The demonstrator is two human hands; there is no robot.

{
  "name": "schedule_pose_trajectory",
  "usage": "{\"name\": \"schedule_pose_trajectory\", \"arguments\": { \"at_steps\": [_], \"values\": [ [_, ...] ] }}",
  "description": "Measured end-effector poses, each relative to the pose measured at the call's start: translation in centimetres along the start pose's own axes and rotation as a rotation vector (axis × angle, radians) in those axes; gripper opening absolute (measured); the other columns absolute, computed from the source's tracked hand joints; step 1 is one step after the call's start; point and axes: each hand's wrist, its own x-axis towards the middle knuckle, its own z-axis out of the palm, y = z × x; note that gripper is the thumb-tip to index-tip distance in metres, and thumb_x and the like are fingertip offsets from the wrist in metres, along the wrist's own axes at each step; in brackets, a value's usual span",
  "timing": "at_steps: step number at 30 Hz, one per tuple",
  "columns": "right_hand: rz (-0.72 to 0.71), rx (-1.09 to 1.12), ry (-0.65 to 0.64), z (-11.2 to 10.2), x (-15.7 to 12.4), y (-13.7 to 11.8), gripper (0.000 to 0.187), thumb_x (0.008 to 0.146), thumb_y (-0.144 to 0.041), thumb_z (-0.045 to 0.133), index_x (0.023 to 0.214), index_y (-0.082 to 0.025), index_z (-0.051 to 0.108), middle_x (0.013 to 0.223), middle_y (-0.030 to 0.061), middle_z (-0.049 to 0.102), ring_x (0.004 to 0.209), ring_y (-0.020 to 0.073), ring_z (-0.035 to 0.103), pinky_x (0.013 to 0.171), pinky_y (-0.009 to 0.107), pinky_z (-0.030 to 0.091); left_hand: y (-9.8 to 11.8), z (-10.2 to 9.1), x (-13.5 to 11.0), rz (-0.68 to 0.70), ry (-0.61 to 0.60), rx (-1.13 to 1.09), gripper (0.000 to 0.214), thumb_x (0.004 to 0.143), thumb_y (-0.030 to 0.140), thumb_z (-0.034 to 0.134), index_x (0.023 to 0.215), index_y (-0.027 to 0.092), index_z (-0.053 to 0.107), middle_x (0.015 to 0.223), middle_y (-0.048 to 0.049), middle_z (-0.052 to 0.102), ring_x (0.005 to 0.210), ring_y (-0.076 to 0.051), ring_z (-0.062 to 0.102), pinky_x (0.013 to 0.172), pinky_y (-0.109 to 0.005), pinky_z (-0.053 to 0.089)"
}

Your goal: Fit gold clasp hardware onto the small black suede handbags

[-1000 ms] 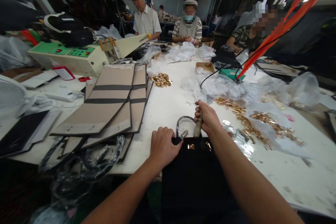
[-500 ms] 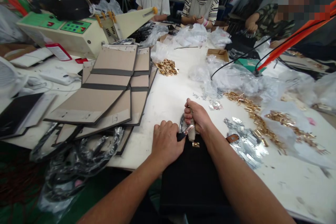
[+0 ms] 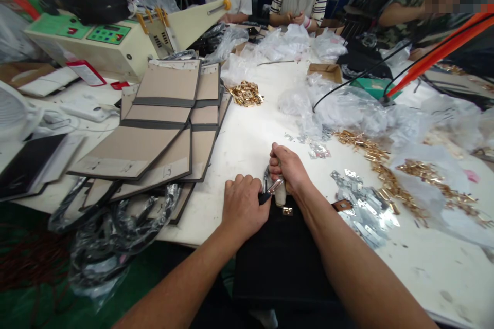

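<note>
My left hand (image 3: 244, 199) is closed, fingers curled, around a black handle-like piece (image 3: 264, 198) with a shiny end pointing up and right. My right hand (image 3: 286, 168) is a fist around a tool with a pale, wrapped-looking grip (image 3: 280, 195); its working end is hidden. The two hands are close together at the far end of a black panel (image 3: 281, 262), which reaches over the table's near edge toward me. A small gold metal fitting (image 3: 287, 211) lies on the panel just below the pale grip.
Beige-lined panels (image 3: 135, 149) are stacked on the left, plastic-wrapped black handles (image 3: 116, 231) hanging below. Silver plates (image 3: 366, 211) and gold fittings (image 3: 386, 175) lie right, another gold pile (image 3: 246, 93) ahead. A cream machine (image 3: 127, 54) stands back left. Co-workers sit across the table.
My hands keep nearly the same place and grip; the shiny end and the pale grip have shifted slightly. A co-worker across the table has raised a hand.
</note>
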Motion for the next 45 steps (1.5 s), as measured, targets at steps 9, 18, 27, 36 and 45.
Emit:
{"name": "schedule_pose_trajectory", "arguments": {
  "at_steps": [9,18,27,36,45],
  "values": [
    [-0.013,0.009,-0.026,0.1,0.2,0.6,0.043,0.08,-0.057,0.078,0.082,-0.022,0.053,0.057,-0.0101,0.043,0.04,0.0055,0.034,0.034,0.016,0.031,-0.2,0.2,-0.1,0.021,0.046,0.006,0.022,0.094,0.041,0.064,0.082,0.024,0.055,0.088,-0.0046,0.065,0.095,-0.028,0.054,0.081,-0.044,0.033],
    [-0.469,-0.118,0.26,-0.3,-12.0,-7.4,0.037,0.087,-0.058,0.071,0.08,-0.023,0.058,0.061,-0.005,0.049,0.046,0.0104,0.043,0.04,0.023,0.04,-0.4,-0.5,-0.9,-0.024,0.159,-0.245,0.024,0.091,0.042,0.066,0.078,0.024,0.056,0.082,-0.0017,0.063,0.089,-0.024,0.058,0.081,-0.038,0.038],
    [-0.579,-1.096,0.324,2.6,-26.3,5.5,0.061,0.077,-0.033,0.078,0.136,-0.03,0.062,0.121,0.0101,0.067,0.094,0.0298,0.072,0.082,0.043,0.059,3.6,-7.1,-8.3,-0.131,0.099,-0.823,0.033,0.08,0.051,0.074,0.077,0.023,0.056,0.072,0.0035,0.062,0.072,-0.018,0.06,0.069,-0.03,0.046],
    [-0.802,-0.931,0.52,4.4,-35.0,-1.6,0.05,0.082,-0.044,0.075,0.129,-0.029,0.066,0.111,0.0101,0.072,0.097,0.0328,0.07,0.084,0.043,0.057,9.8,-17.3,-17.0,0.227,-0.299,-1.368,0.056,0.091,0.066,0.06,0.124,0.021,0.063,0.115,-0.0096,0.071,0.1,-0.025,0.068,0.08,-0.034,0.056],
    [-0.904,-0.987,0.267,-1.6,-42.6,-17.9,0.027,0.076,-0.045,0.084,0.085,-0.02,0.078,0.073,0.0029,0.066,0.067,0.019,0.058,0.057,0.027,0.047,8.4,-22.2,-11.2,0.5,0.432,-1.119,0.068,0.085,0.049,0.078,0.145,0.028,0.052,0.155,-0.0097,0.05,0.145,-0.031,0.045,0.121,-0.048,0.037]
  ]
}}
